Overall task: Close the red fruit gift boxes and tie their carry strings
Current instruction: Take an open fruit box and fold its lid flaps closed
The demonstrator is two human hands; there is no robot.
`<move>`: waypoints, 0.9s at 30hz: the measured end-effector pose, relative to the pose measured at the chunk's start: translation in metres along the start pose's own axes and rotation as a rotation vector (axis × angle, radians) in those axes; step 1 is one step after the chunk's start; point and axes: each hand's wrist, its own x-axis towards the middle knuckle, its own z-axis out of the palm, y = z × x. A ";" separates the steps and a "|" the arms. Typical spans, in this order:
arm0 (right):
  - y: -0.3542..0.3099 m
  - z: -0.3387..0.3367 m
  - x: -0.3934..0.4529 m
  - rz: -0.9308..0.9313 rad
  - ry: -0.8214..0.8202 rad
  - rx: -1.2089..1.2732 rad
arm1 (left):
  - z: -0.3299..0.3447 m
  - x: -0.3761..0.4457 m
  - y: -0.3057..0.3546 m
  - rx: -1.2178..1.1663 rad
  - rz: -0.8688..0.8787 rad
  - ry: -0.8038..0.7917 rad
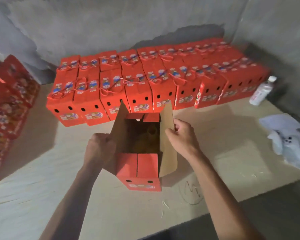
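Nearest us, an open red gift box (142,172) stands on the cardboard sheet (111,205), its two long flaps upright. Our left hand (98,149) curls around the left flap (119,129), while our right hand (179,134) pinches the right flap (168,146) between thumb and fingers. Beyond, rows of closed, string-tied boxes (145,84) line the wall, a white bottle (261,91) beside them.

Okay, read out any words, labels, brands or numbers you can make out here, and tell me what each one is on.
None can be read.
Open red box: front label too blurred.
Closed red boxes: printed labels too small and blurred.
White bottle: label print blurred.
Cardboard sheet: a pen scribble, not legible as letters.
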 end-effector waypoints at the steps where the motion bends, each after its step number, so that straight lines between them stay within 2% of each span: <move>1: 0.007 -0.015 0.010 0.015 -0.001 -0.021 | 0.013 0.006 0.010 -0.001 0.011 -0.026; 5: 0.029 -0.065 0.056 0.035 -0.040 -0.193 | 0.062 0.033 0.041 -0.102 0.007 -0.104; 9: 0.049 -0.101 0.098 0.030 -0.076 -0.311 | 0.099 0.043 0.073 -0.193 0.029 -0.108; 13: 0.061 -0.124 0.130 0.033 -0.110 -0.319 | 0.121 0.043 0.099 -0.319 -0.059 -0.218; 16: 0.066 -0.132 0.155 -0.037 -0.138 -0.375 | 0.139 0.045 0.124 -0.459 -0.124 -0.258; 19: 0.077 -0.135 0.175 -0.101 -0.149 -0.435 | 0.154 0.056 0.143 -0.294 0.007 -0.172; 24: 0.093 -0.142 0.198 -0.239 -0.101 -0.501 | 0.167 0.073 0.163 -0.159 0.202 0.035; 27: 0.093 -0.139 0.210 -0.342 -0.090 -0.563 | 0.172 0.094 0.176 0.124 0.351 0.057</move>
